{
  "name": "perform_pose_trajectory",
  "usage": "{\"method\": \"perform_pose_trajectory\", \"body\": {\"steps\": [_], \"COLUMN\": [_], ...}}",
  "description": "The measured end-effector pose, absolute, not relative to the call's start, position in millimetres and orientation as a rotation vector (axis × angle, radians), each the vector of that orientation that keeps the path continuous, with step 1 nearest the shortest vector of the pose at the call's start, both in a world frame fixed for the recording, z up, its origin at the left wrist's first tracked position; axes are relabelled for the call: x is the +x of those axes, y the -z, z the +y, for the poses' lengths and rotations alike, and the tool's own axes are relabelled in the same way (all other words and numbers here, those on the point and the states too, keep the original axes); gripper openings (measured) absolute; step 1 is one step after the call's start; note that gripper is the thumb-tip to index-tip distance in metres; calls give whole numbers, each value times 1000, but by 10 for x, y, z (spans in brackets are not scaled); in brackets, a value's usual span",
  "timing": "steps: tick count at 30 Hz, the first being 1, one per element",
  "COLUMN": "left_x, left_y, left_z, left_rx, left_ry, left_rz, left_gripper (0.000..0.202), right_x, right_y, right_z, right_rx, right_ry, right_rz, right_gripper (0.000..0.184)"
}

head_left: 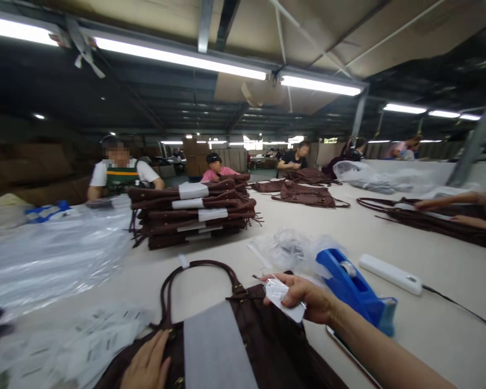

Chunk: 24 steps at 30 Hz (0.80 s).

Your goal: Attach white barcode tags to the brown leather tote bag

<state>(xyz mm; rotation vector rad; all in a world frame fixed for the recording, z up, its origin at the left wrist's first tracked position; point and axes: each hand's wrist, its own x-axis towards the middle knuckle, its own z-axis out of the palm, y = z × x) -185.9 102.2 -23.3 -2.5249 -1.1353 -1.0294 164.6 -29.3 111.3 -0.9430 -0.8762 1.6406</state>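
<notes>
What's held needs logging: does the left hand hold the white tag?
No, the right hand holds the white tag; the left hand touches the handbag.

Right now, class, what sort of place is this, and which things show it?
Probably a bag factory's packing area, judging by the stacked bags, the plastic sheets and the tape dispenser.
</notes>
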Motion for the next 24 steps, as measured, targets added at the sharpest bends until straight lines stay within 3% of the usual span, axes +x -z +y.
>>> {"method": "perform_pose_trajectory", "body": {"steps": [3, 9, 12, 17, 24], "left_x": [-1739, -1491, -1503, -1534, -1611], "left_y": [-127, -690, -635, -406, -470], "left_z": [764, 441, 435, 497, 506], "left_rx": [-2495, -3068, -3197, -3279, -2962], "left_ry": [977, 1477, 1694, 2180, 2191], "left_rz": [-1256, -1713, -1953, -1973, -2093], "left_gripper": [37, 52, 56, 46, 27], "right_x": [1205, 521, 371, 315, 348], "right_y": [-1186, -1196, -1175, -1136, -991], "right_z": [-162, -12, -12, -32, 24], "right_rx": [-917, -980, -1016, -1022, -1012], "right_ry": [-1784, -1944, -1944, -1935, -1931], "right_rz": [-954, -1106, -1103, -1062, -1038], "right_gripper": [63, 60, 61, 60, 63]}}
